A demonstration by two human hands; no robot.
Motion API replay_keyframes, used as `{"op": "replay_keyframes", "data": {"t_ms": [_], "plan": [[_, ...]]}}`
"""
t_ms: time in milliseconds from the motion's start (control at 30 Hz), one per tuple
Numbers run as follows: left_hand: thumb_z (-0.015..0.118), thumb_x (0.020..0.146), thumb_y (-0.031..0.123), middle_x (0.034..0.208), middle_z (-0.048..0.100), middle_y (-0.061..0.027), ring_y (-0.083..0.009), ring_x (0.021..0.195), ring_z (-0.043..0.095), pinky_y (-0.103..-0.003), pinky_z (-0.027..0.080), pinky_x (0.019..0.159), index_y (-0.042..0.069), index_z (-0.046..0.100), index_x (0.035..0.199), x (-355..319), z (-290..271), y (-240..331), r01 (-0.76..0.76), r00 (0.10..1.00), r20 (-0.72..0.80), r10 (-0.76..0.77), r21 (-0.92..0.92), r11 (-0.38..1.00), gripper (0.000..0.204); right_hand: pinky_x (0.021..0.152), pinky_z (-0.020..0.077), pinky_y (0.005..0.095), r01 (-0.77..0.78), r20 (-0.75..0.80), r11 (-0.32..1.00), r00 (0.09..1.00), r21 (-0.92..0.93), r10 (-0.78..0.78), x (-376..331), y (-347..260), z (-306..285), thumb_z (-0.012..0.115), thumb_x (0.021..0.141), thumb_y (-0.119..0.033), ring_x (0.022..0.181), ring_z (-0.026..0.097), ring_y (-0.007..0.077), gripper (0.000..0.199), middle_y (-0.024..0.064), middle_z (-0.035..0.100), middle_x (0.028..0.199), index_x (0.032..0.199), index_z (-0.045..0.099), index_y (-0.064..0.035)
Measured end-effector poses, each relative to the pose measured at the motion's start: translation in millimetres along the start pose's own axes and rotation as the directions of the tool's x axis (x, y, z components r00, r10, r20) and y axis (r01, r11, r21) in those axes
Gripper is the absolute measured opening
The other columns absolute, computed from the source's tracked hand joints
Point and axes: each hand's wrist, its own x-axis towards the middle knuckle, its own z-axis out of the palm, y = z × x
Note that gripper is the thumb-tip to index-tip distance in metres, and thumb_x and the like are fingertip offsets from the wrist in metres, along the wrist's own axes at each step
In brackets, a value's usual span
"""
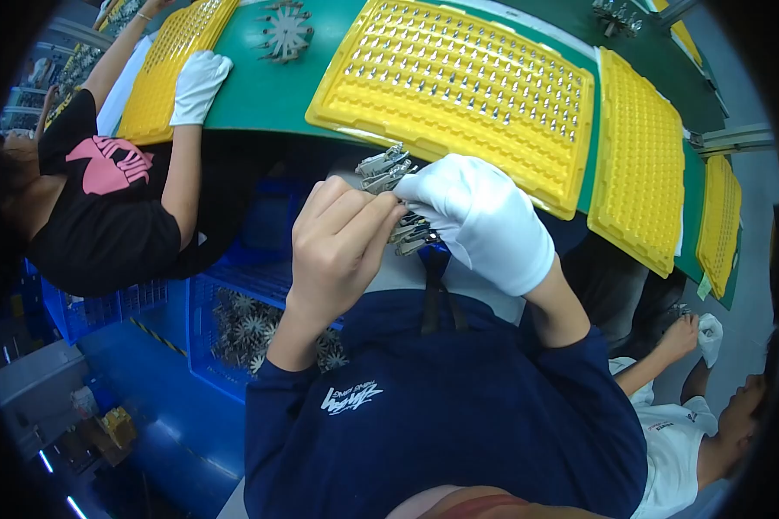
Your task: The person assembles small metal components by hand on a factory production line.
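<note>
My bare left hand is closed, its thumb and fingertips pinched together; whatever lies between them is too small or hidden to name. Touching it from the right is my right hand in a white glove, its fingers bent around a cluster of grey metal clips. More clips of this cluster stick out above the two hands, and its middle is hidden behind the fingers. Just beyond my hands, a large yellow tray holds rows of small shiny metal pieces, with bare slots along its near side.
On the green table stand a star-shaped clip wheel and further yellow trays. A blue crate of clip wheels is low at my left. Co-workers sit on both sides, one with a gloved hand by a tray.
</note>
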Motion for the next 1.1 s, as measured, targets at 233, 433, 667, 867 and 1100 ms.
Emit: {"op": "replay_keyframes", "data": {"t_ms": [233, 433, 667, 867, 1100], "plan": [[0.078, 0.076, -0.004, 0.082, 0.070, -0.0116, -0.0265, 0.071, 0.065, -0.034, 0.051, 0.064, -0.001, 0.073, 0.091, 51.9, -8.1, -4.3, -0.038, 0.998, -0.054, 0.032, -0.113, 0.993, 0.016, 0.076, 0.0523, 0.0411, 0.070, -0.189, 0.965, 0.982, 0.252, -0.022, 13.9, -7.1, -53.0, 0.078, 0.077, -0.015, 0.084, 0.067, 0.0322, 0.020, 0.0099, 0.071, 0.091, 0.095, 0.073, -0.0088], [0.072, 0.087, -0.004, 0.084, 0.069, -0.0091, -0.0135, 0.073, 0.064, -0.026, 0.050, 0.065, -0.006, 0.072, 0.095, 114.7, 28.4, -41.5, 0.118, 0.979, -0.091, -0.183, -0.482, 0.868, 0.008, 0.071, 0.0525, 0.0328, -0.374, 0.374, -0.018, 0.927, 0.927, -0.019, 2.9, -47.7, -54.4, 0.070, 0.094, -0.013, 0.074, 0.062, 0.0206, 0.019, 0.0045, 0.063, 0.079, 0.078, 0.066, -0.0039], [0.066, 0.098, 0.008, 0.091, 0.069, -0.0002, -0.0046, 0.081, 0.058, -0.021, 0.046, 0.072, -0.005, 0.071, 0.104, 208.7, 103.9, -101.3, 0.181, 0.963, -0.014, -0.270, -0.708, 0.682, 0.015, 0.052, 0.0309, 0.0363, -0.115, 0.135, 0.098, 0.965, 0.988, -0.223, 33.4, -79.1, -57.9, 0.068, 0.098, -0.022, 0.049, 0.039, 0.0231, 0.058, 0.0082, 0.034, 0.054, 0.052, 0.037, -0.0033], [0.064, 0.098, 0.006, 0.094, 0.072, -0.0049, -0.0098, 0.084, 0.064, -0.024, 0.052, 0.077, -0.004, 0.071, 0.107, 277.1, 172.6, -168.8, 0.130, 0.991, 0.074, -0.108, -0.625, 0.770, 0.015, 0.054, 0.0338, 0.0379, 0.071, -0.039, 0.283, 0.992, 0.956, -0.116, 19.3, -55.2, -63.3, 0.067, 0.098, -0.031, 0.051, 0.040, 0.0273, 0.060, 0.0129, 0.040, 0.055, 0.054, 0.041, -0.0003], [0.066, 0.092, 0.005, 0.087, 0.073, -0.0127, -0.0168, 0.077, 0.068, -0.030, 0.052, 0.072, -0.001, 0.073, 0.103, 311.9, 215.2, -223.0, 0.100, 0.994, 0.074, -0.079, -0.339, 0.935, 0.014, 0.052, 0.0342, 0.0366, -0.040, 0.028, 0.313, 0.999, 0.949, 0.041, -1.2, -18.5, -75.7, 0.066, 0.099, -0.024, 0.052, 0.042, 0.0192, 0.048, 0.0087, 0.040, 0.056, 0.063, 0.043, -0.0015]]}}
